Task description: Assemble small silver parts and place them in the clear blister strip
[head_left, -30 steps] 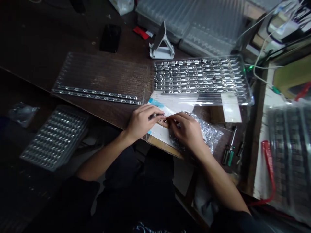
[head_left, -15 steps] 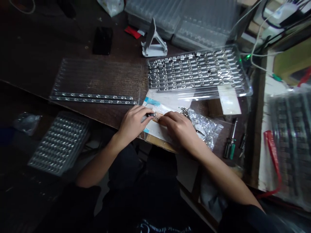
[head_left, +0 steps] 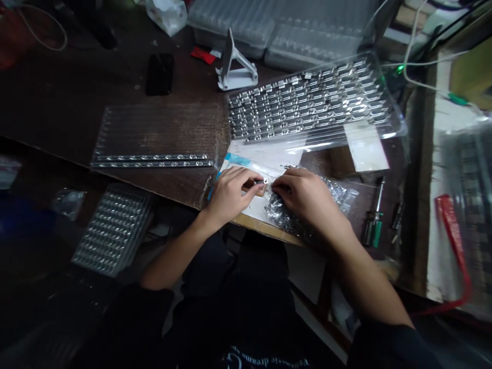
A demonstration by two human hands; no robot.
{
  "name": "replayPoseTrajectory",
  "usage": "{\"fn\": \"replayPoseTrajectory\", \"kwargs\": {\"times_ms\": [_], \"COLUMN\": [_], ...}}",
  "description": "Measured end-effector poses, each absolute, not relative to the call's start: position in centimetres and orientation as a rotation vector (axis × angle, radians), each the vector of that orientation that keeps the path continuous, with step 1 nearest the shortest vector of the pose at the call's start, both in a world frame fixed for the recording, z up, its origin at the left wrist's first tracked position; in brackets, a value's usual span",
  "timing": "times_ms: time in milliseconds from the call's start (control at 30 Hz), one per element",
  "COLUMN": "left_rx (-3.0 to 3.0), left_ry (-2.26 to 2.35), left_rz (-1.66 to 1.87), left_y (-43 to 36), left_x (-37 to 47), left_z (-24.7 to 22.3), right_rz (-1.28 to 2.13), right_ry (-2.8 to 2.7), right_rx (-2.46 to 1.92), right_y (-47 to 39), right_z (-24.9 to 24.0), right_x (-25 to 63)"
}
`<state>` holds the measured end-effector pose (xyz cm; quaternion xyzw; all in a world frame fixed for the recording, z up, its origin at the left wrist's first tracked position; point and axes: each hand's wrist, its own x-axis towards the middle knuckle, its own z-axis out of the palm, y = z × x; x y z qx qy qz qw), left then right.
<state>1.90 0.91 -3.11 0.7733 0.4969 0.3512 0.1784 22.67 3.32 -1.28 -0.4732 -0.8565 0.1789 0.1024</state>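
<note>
Between its thumb and index finger, my left hand pinches a small metal part over a small wooden block. My right hand is just right of the block, fingers pressed together over the edge of a clear plastic bag of small metal pieces; what its fingertips hold, if anything, is hidden. Under both hands lies a white sheet with blue tape. A clear tray filled with rows of metal parts is behind the hands, and a clear tray with two filled rows stands to the left.
A grey stand and black phone are at the back. Screwdrivers lie right of the bag. A white card overlaps the full tray's front. More filled trays are stacked lower left.
The view has shifted a little. My left hand has moved right with the metal part, now clear of my right fingers. My right hand has moved right onto the bag's edge.
</note>
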Motion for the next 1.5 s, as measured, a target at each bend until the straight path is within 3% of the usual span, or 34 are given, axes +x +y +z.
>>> {"fn": "replayPoseTrajectory", "kwargs": {"times_ms": [600,867,1000,1200,1500], "left_rx": [2.181,2.027,2.021,2.140,2.005], "left_ry": [1.417,1.424,1.444,1.527,1.771], "left_rz": [0.941,1.281,1.280,1.195,1.047], "left_y": [1.0,-0.1,-0.8,-0.5,4.9], "left_x": [2.1,0.9,-0.5,-3.1,-7.7], "left_z": [-4.1,-3.7,-3.5,-2.6,-1.6], "right_rz": [0.625,0.632,0.706,0.393,0.550], "right_ry": [-2.179,-2.290,-2.418,-2.645,-2.520], "right_rx": [-1.361,-1.266,-1.072,-1.017,-1.016], "right_y": [3.4,3.4,3.1,2.5,2.8], "right_z": [-1.5,-1.9,-2.1,-2.5,-2.0], "right_x": [22.9,20.8,19.7,19.3,19.6]}}
